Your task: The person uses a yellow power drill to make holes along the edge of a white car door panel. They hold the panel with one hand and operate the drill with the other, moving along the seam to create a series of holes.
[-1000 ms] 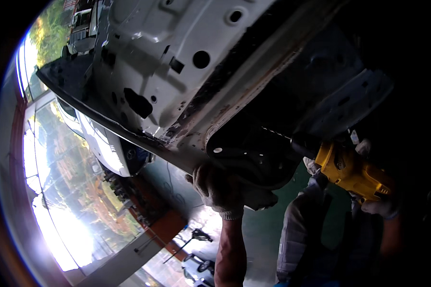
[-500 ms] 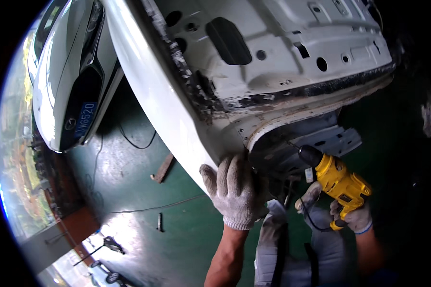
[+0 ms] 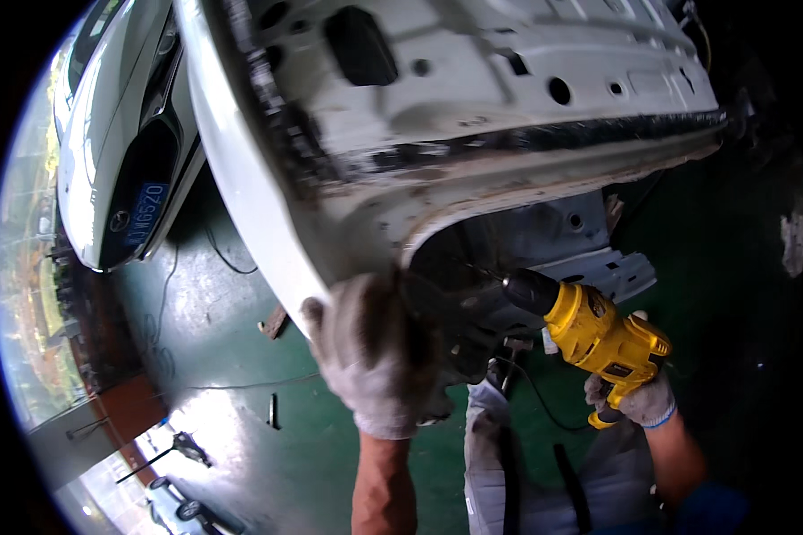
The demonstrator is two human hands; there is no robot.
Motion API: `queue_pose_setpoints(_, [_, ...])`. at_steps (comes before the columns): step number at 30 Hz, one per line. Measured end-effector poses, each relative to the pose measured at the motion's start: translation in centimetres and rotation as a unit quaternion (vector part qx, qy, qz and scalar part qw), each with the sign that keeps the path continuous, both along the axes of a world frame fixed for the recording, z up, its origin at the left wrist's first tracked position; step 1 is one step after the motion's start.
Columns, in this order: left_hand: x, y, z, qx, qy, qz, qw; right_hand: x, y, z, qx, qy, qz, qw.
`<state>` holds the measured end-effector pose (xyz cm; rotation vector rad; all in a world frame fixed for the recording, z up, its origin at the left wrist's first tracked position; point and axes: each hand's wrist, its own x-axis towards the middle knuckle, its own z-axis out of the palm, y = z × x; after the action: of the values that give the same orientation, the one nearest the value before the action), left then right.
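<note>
- Yellow-and-black plastic power drill [image 3: 608, 343] nr 4 o'c of the view, body tilted, nose up toward 10 o'c, thin metal bit [image 3: 484, 269] out front; bit tip over a dark area below the panel's curved edge, can't tell if it's touching anything.
- R hand [image 3: 644, 399], in a white knit glove w/ blue cuff trim, just below at 4 o'c: closed round the drill's handle, good firm wrap.
- Black thin cable [image 3: 544, 408] loops off the handle's base, heading approx 10 o'c.
- White painted metal car body panel [image 3: 473, 102], big, w/ round & angular holes, fills 11 to 2 o'c; dark worn strip & brownish marks along its lower edge.
- L hand [image 3: 366, 352], same sort of glove, at 7 o'c: curled over the panel's bottom corner, gripping it, tho fingers are blurred.
- Grey-blue bent sheet-metal part [image 3: 567, 227] at 3 o'c, beyond the drill's nose.
- Person's legs in grey trousers [image 3: 489, 446], btwn 4 & 6 o'c, below the drill.
- Green shiny floor [image 3: 317, 464] under it all; brown block [image 3: 277, 322] at 8 o'c, short dark rod [image 3: 273, 411] nr 7.
- White parked car [image 3: 120, 134] at 10 o'c, well apart, dark grille & blue plate.
</note>
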<state>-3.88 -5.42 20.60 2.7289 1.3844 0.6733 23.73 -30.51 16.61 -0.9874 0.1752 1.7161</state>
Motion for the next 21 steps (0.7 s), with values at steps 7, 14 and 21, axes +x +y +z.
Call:
queue_pose_setpoints(7, [-2.6, 0.3, 1.5, -0.094, -0.277, 0.284, 0.913, 0.5, 0.9, -3.6, 0.117, 0.144, 0.028, 0.982])
queue_pose_setpoints(14, [-6.5, 1.1, 0.3, -0.298, -0.372, 0.344, 0.809, 0.0, 2.2, -6.5, 0.148, 0.186, 0.062, 0.969])
queue_pose_setpoints(21, [-11.6, 1.0, -1.4, -0.331, -0.401, 0.362, 0.774, -0.7, 3.3, -8.2, 0.129, 0.181, 0.092, 0.971])
